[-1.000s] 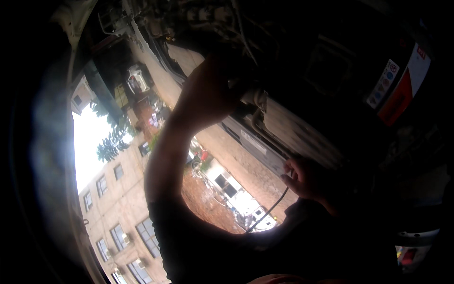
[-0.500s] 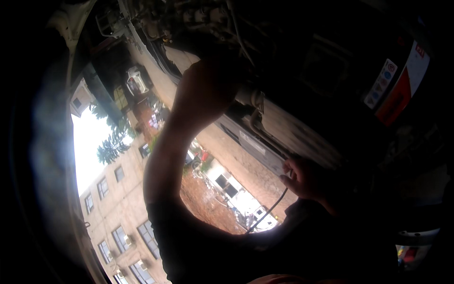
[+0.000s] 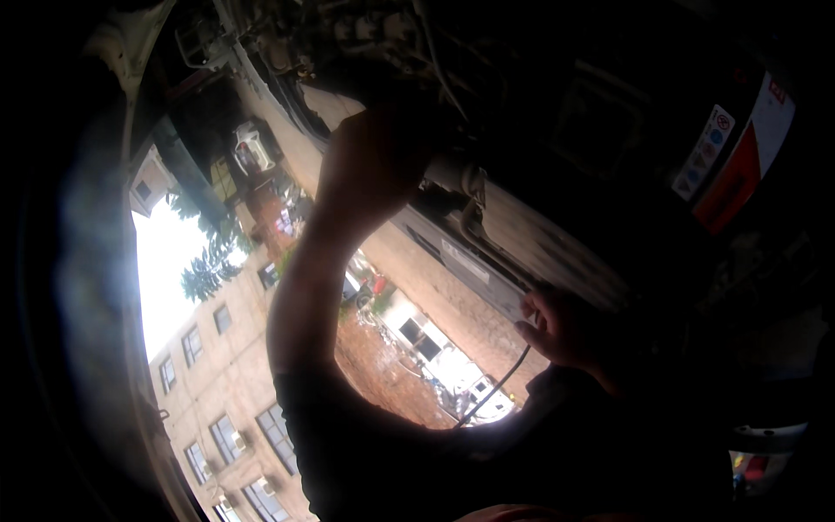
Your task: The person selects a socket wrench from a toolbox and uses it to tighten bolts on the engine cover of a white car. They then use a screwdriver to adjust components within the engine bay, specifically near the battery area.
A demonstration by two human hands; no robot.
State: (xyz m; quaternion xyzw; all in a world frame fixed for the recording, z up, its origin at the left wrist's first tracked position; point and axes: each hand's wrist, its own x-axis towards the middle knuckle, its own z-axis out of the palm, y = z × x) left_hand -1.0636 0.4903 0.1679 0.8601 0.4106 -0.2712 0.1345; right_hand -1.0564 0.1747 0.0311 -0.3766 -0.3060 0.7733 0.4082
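My left hand [image 3: 376, 161] reaches up into a dark bay of vehicle parts, beside a pipe end and bracket [image 3: 470, 184]. Its fingers are lost in shadow, so what they touch cannot be made out. At the right, my right hand [image 3: 561, 329] is closed, thumb and fingertips together, on a thin dark cable [image 3: 497, 388] that hangs down to the lower left. Just above that hand runs a ribbed, radiator-like panel [image 3: 548, 239]. A grey metal bar with a pale label [image 3: 467, 259] lies along the panel's lower side.
Grimy engine parts [image 3: 374, 30] and a thin hose [image 3: 439, 65] fill the top. A pictogram sticker [image 3: 703, 152] and a red-and-white panel [image 3: 735, 178] stand at the right. Outside are a building [image 3: 230, 374], a tree [image 3: 209, 265] and a white vehicle [image 3: 253, 148]. Deep shadow covers much of the view.
The outdoor background has shifted very slightly in the picture. Both hands keep nearly the same place and pose, the right one still on the cable.
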